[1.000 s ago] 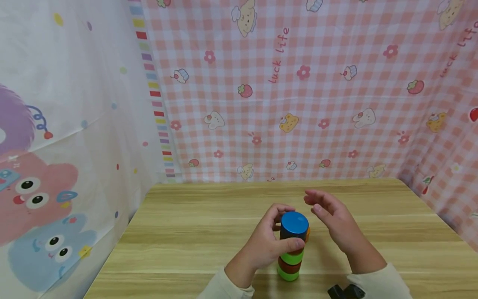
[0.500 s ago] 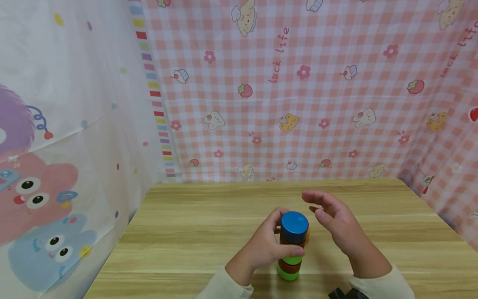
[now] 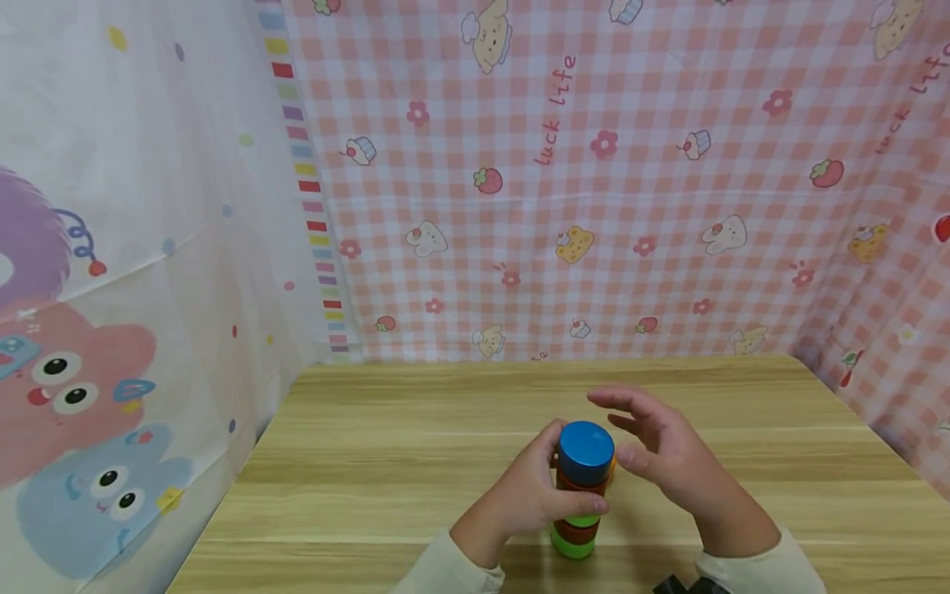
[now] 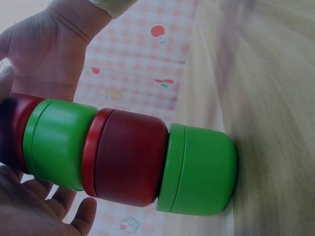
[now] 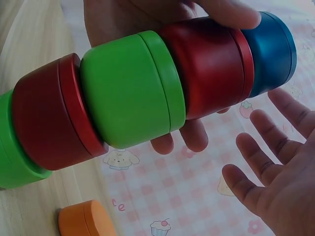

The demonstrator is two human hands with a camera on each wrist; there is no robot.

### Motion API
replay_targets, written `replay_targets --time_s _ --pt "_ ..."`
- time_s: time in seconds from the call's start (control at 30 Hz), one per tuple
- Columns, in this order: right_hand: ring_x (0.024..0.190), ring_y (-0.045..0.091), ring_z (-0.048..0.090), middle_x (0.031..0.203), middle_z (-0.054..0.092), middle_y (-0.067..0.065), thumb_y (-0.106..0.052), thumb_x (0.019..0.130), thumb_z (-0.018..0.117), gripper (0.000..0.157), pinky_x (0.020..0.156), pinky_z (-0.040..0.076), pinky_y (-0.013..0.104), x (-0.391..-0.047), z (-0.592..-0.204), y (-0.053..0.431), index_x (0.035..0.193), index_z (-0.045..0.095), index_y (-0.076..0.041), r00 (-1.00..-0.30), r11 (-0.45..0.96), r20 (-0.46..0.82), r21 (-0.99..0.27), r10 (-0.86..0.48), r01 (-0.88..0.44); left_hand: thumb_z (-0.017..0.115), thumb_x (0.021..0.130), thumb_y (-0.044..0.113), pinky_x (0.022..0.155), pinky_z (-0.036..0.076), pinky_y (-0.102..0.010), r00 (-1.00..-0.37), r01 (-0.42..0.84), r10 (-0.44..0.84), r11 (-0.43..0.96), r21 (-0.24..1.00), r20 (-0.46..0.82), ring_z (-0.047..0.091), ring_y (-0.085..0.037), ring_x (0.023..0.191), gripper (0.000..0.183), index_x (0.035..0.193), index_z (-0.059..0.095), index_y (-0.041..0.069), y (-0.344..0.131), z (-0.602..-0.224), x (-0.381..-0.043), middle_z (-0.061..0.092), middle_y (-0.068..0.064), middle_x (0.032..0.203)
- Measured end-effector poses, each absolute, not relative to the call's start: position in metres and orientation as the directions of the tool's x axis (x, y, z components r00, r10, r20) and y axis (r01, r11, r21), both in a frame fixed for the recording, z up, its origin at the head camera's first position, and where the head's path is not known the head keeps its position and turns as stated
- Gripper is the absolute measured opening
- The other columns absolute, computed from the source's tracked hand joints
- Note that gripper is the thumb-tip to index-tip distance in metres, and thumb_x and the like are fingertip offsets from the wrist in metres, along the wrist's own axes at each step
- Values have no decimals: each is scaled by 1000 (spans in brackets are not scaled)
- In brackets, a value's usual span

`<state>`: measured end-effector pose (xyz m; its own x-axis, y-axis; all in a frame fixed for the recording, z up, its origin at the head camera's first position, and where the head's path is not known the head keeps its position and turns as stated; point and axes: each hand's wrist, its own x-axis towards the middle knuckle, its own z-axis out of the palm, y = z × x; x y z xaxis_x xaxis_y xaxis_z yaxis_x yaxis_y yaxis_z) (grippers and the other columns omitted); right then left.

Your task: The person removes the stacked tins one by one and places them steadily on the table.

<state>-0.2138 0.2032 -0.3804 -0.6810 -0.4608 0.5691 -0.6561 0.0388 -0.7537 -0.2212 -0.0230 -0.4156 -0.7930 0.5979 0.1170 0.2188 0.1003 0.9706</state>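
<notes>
A column of round, smooth, lidded tins stands upright on the table. From the base it runs green tin, dark red tin, second green tin, second red tin and blue tin on top. My left hand grips the column around the upper red tin, thumb on the near side, fingers partly hidden behind. To the right, my right hand hovers beside the blue tin with fingers spread and loosely bent, holding nothing. Behind the column, an orange tin is mostly hidden in the head view.
The column stands on a wood-grain table near its front edge. A pink checked cloth hangs behind the table, and a white cartoon-printed cloth hangs at the left. A black device sits by my right sleeve.
My left hand has slid down slightly, its thumb now lower, from just under the blue tin onto the upper red one. My right hand has drifted left, closer to the column's top.
</notes>
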Motion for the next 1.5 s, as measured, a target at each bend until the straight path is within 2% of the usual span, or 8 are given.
replay_targets --time_s 0.27,0.53,0.67,0.87,1.03,1.1,1.23,1.5 --pt "136 16 53 144 59 8 -8 100 67 46 113 42 28 -216 -383 204 144 55 2 -669 64 545 -750 -505 -659 84 92 22 102 50 -36 -780 231 610 76 970 138 61 -10 114 58 138 50 24 -22 -417 -221 64 8 128" --pt "133 16 55 142 58 11 4 92 69 49 111 45 30 -215 -382 202 139 61 -8 -684 107 527 -748 -505 -655 81 93 21 105 48 -32 -756 222 632 3 975 170 63 -9 115 58 140 47 19 -21 -421 -221 65 7 129" --pt "132 17 56 141 58 8 7 90 69 47 111 45 29 -215 -383 200 134 63 -9 -698 115 506 -763 -506 -637 80 95 20 107 47 -29 -728 205 656 -68 976 199 65 -8 116 58 141 44 16 -20 -424 -222 65 9 128" --pt "131 15 57 140 58 10 8 90 70 47 110 46 27 -214 -384 198 134 64 -8 -696 113 502 -765 -513 -635 79 97 24 107 48 -28 -709 191 675 -95 977 204 64 -8 118 61 143 41 17 -20 -427 -222 63 11 130" --pt "132 14 56 140 57 16 6 91 73 51 108 47 29 -214 -383 197 139 62 -7 -682 114 501 -756 -533 -644 79 96 31 106 49 -28 -706 194 679 -91 977 203 64 -9 118 63 145 40 18 -21 -428 -223 62 4 135" --pt "132 14 55 140 57 14 4 91 74 51 107 48 31 -213 -383 196 140 62 -7 -683 120 493 -757 -539 -642 79 96 34 106 49 -28 -703 197 681 -92 976 206 64 -8 118 65 145 39 18 -21 -429 -223 62 3 135" --pt "131 15 56 140 57 11 1 92 75 50 105 49 34 -213 -383 197 139 62 -5 -690 135 481 -760 -541 -636 79 95 39 105 50 -29 -697 207 685 -92 974 212 64 -8 117 67 145 38 18 -21 -429 -224 61 8 132" --pt "130 16 57 140 56 15 0 94 74 46 105 49 35 -212 -382 196 137 61 -1 -692 137 479 -761 -541 -634 79 96 39 105 50 -29 -685 217 692 -105 971 228 64 -8 116 67 145 38 17 -20 -429 -224 61 12 130"
